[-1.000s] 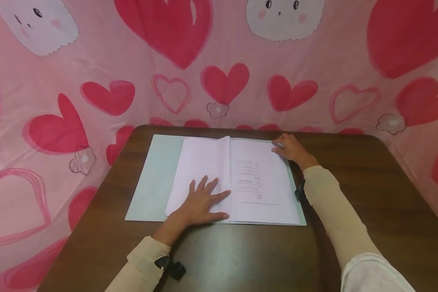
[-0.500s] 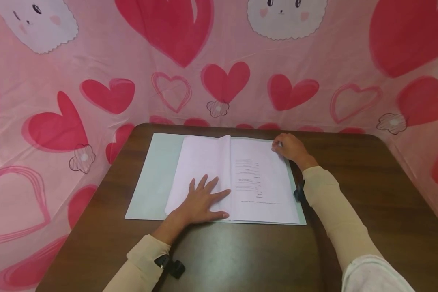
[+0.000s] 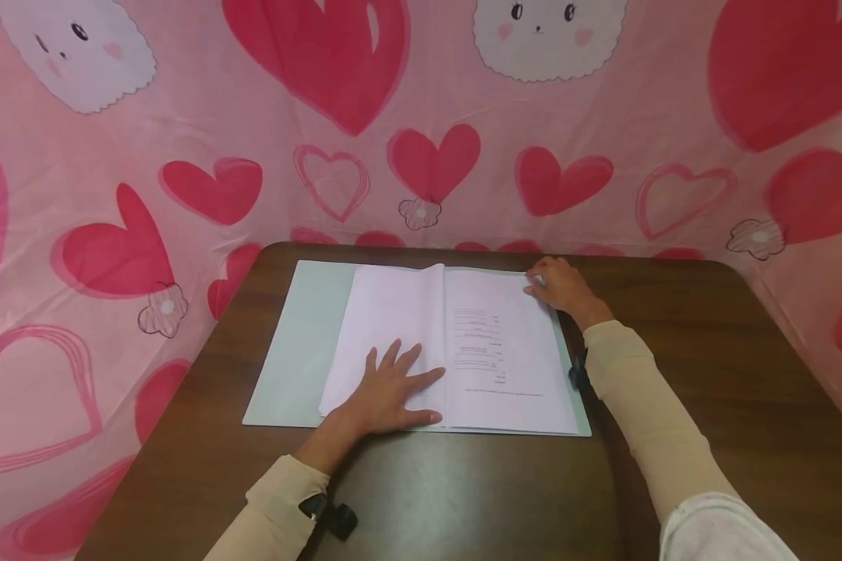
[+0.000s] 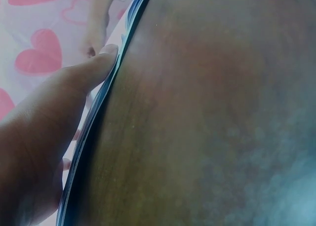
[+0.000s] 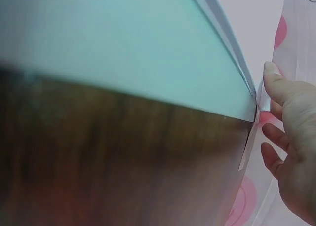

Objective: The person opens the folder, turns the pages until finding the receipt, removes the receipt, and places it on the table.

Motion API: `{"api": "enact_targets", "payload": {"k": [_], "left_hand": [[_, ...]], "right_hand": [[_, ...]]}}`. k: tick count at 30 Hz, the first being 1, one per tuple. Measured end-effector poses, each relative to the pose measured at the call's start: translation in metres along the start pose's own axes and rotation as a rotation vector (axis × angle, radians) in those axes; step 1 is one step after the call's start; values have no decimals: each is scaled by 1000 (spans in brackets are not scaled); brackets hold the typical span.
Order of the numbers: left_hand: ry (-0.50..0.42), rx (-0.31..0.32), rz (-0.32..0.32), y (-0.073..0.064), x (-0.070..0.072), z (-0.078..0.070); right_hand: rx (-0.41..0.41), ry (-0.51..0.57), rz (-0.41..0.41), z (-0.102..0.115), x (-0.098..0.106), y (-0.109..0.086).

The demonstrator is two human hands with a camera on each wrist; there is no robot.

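A pale green folder (image 3: 291, 343) lies spread on the table, with white paper sheets (image 3: 393, 300) inside it. The right-hand page (image 3: 519, 343) carries small lines of print, upside down from here. My left hand (image 3: 387, 393) rests flat on the left page, fingers spread; its thumb lies near the bottom edge by the fold. At the far right corner of the printed page, my right hand (image 3: 564, 287) pinches the paper between thumb and fingers. In the right wrist view, the page corner (image 5: 264, 98) rises from the green cover beside the thumb (image 5: 274, 83).
The dark brown wooden table (image 3: 702, 351) extends to both sides of the folder and in front of it. A pink cloth backdrop (image 3: 449, 93) with hearts hangs behind the far edge. Each wrist wears a black strap with a small camera (image 3: 340, 520).
The right fingers shift slightly at the page corner. The left hand and the folder stay in place; the view tilts slightly.
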State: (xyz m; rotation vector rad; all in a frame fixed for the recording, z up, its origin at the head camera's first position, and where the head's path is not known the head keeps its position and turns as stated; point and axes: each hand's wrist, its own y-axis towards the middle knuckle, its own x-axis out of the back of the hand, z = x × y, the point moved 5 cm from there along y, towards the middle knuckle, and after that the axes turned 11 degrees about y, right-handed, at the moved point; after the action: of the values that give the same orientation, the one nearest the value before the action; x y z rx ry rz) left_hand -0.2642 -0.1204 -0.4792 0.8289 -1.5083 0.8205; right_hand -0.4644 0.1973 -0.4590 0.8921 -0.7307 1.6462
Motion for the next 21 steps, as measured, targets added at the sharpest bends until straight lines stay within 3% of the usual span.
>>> {"api": "enact_targets", "payload": {"k": [7,15,21], "left_hand": [[5,-2,-3,1,-2,0],[6,-6,-8,0,-2,-1],[6,-5,-14,0,-2,0]], "right_hand": [[35,-4,-12,3,2,1],[1,191,12,-1,-3,-1],[13,256,-4,-1,-4,0]]}}
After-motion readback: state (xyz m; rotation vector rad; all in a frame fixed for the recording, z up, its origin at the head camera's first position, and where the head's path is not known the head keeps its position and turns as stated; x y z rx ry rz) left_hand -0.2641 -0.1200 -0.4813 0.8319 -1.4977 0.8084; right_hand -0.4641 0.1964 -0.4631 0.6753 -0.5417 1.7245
